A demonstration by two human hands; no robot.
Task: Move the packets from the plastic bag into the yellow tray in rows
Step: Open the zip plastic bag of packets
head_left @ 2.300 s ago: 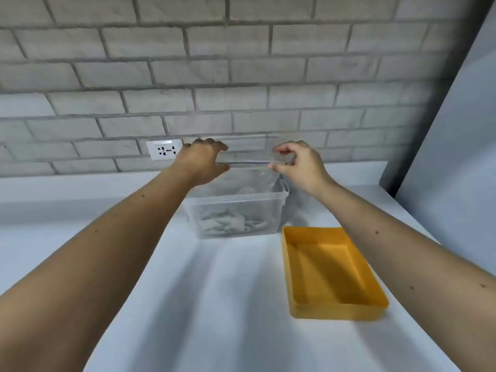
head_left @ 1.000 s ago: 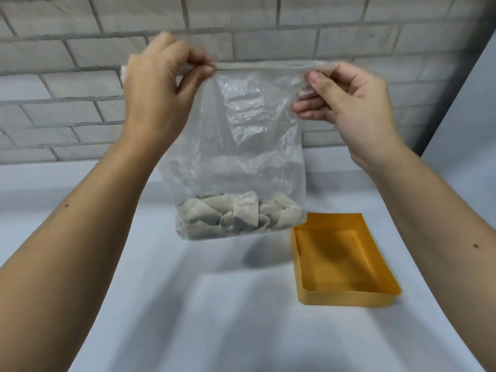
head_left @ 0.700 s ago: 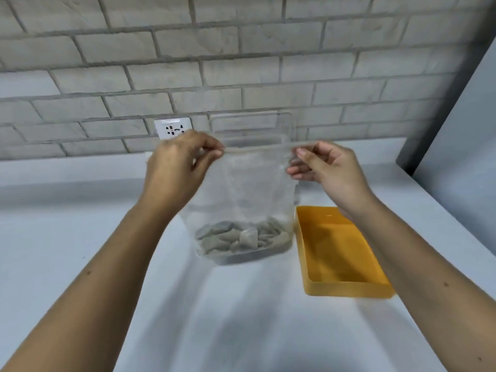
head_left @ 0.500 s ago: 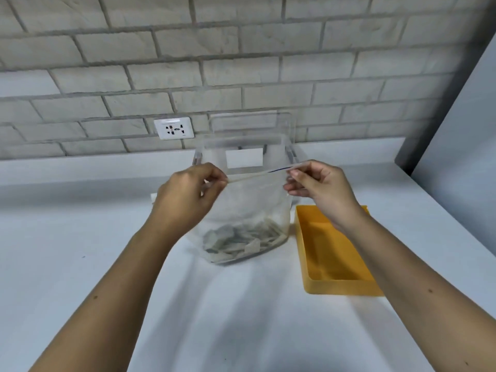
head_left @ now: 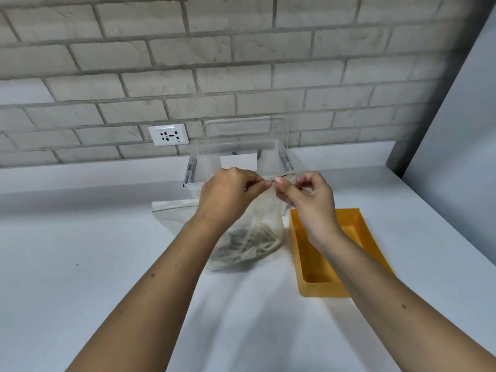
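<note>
A clear plastic bag (head_left: 264, 218) stands on the white counter with several pale packets (head_left: 245, 244) heaped at its bottom. My left hand (head_left: 228, 194) pinches the bag's top edge from the left, and my right hand (head_left: 308, 197) pinches the same edge from the right; the fingertips nearly meet. The yellow tray (head_left: 316, 284) lies right of the bag, and my right forearm hides part of it. What shows of its inside holds nothing.
A clear plastic bin (head_left: 236, 157) with its lid leaning on the wall stands just behind the bag. A flat clear bag (head_left: 174, 210) lies on the counter at the left. A wall socket (head_left: 168, 135) sits on the brick wall. A grey panel (head_left: 456, 157) rises at the right.
The bag was lifted out of the clear bin, held high, then lowered onto the counter in front of it. My hands have drawn close together on its top edge.
</note>
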